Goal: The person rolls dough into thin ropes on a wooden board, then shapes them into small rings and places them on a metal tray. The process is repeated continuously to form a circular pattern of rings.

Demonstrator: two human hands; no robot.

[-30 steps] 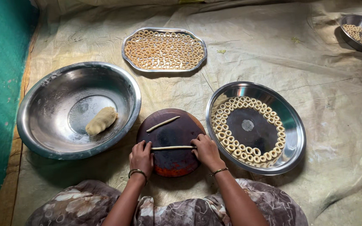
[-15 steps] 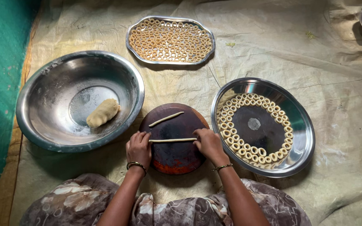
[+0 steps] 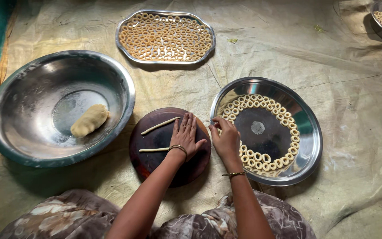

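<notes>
- Here, head view, only view: person sits on the floor over a pale sheet [image 3: 261,57], both arms reach forward and down.
- Left hand [image 3: 185,138] lies flat, fingers spread wide, palm down on the dark round board [image 3: 155,166]; grips nothing, it presses on the right end of a thin dough rope [image 3: 153,150].
- That rope's long axis runs left-right across the board; its free end sticks out to the left of the left hand.
- Second dough rope [image 3: 160,125] lies above it, tilted, left end lower, right end higher, just beside the left fingertips, not touched.
- Right hand [image 3: 226,139] sits at the near-left rim of the round steel tray [image 3: 308,146], fingers curled narrow at the dough rings [image 3: 261,156]; whether it pinches a bit of dough, cannot tell.
- Rings line the tray's edge in a band, centre bare.
- So ropes lie left of both hands; left hand is nearer, right hand is apart from them, over the tray.
- Big steel bowl [image 3: 32,88] at far left holds one dough lump [image 3: 89,120], well apart from the hands.
- Oval tray [image 3: 122,31] full of rings lies further out; another metal dish [image 3: 379,24] with rings at top right corner.
</notes>
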